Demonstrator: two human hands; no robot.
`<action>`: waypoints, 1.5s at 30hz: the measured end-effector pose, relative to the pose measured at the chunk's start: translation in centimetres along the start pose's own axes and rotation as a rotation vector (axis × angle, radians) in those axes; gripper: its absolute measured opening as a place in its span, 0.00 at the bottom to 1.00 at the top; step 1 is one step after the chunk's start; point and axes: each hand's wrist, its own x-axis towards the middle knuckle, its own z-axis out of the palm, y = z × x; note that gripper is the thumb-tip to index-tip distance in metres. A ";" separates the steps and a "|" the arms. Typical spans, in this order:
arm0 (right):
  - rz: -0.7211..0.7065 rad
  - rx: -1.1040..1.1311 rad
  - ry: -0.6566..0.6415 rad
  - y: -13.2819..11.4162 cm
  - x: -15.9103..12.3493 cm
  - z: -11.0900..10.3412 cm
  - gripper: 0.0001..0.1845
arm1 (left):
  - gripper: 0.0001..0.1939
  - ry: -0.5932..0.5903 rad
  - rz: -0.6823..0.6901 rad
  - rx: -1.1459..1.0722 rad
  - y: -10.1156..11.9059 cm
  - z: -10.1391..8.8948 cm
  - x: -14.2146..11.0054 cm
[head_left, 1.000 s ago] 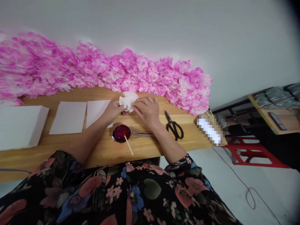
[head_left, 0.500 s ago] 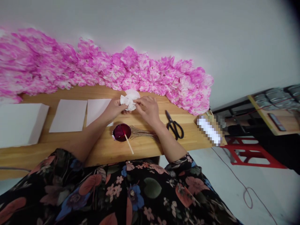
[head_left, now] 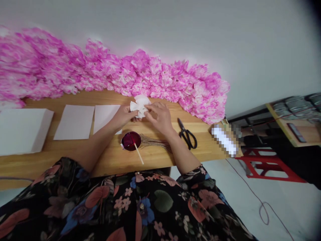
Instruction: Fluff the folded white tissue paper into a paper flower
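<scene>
Both my hands meet over the far middle of the wooden table (head_left: 160, 152). My left hand (head_left: 123, 115) pinches the left side of a small white ruffled paper flower (head_left: 139, 104). My right hand (head_left: 160, 115) is closed on its right side, fingers curled against the paper. A small round dish of dark red dye (head_left: 130, 140) with a wooden stick (head_left: 138, 153) leaning out of it sits just in front of my hands. A bundle of thin brown wires (head_left: 154, 143) lies beside the dish, under my right forearm.
A long bank of pink paper flowers (head_left: 112, 75) lines the wall behind the table. White paper sheets (head_left: 74, 122) lie to the left. Black scissors (head_left: 187, 135) lie to the right. A red stool (head_left: 265, 164) and shelves stand at the right.
My fingers have shifted slightly on the white paper flower, which now sits a little higher and more spread. The view has drifted slightly.
</scene>
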 end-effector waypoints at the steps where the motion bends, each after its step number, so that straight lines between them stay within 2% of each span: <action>1: 0.000 -0.002 0.010 0.1 0.0 0.2 0.13 | 0.11 -0.003 -0.001 0.002 0.0 0.0 0.0; 9: 0.055 0.083 0.041 0.2 0.0 0.2 0.11 | 0.09 -0.014 -0.003 0.010 -0.2 -0.1 0.0; 13: -0.004 0.000 0.029 0.0 0.0 0.1 0.14 | 0.11 -0.002 0.005 0.012 0.0 0.0 0.1; 16: 0.000 -0.035 0.041 -0.1 -0.1 0.2 0.10 | 0.11 -0.006 0.002 0.022 -0.1 0.0 0.1; 20: 0.069 0.174 0.145 0.1 0.1 -0.2 0.16 | 0.09 -0.008 -0.007 0.038 -0.5 -0.3 0.2; 23: 0.200 0.393 0.201 0.6 0.4 -1.0 0.20 | 0.10 -0.021 -0.006 0.043 -0.9 -0.6 0.3; 25: 0.278 0.526 0.110 0.9 0.7 -1.3 0.24 | 0.10 -0.032 -0.003 0.044 -1.1 -0.7 0.4; 27: 0.324 0.647 -0.037 1.2 0.8 -1.2 0.30 | 0.10 -0.044 -0.003 0.039 -1.2 -0.8 0.4; 30: 0.365 0.732 -0.173 1.3 0.7 -0.8 0.33 | 0.10 -0.056 -0.010 0.034 -1.2 -0.8 0.4; 34: 0.400 0.752 -0.185 0.9 0.6 -0.3 0.27 | 0.11 -0.072 -0.034 0.058 -1.0 -0.8 0.3; 39: 0.429 0.647 -0.095 0.3 0.7 -0.1 0.19 | 0.15 -0.058 -0.022 0.081 -0.7 -0.7 0.2; 45: 0.338 0.444 -0.012 0.0 0.5 0.3 0.13 | 0.19 -0.090 0.002 0.111 -0.1 -0.6 0.0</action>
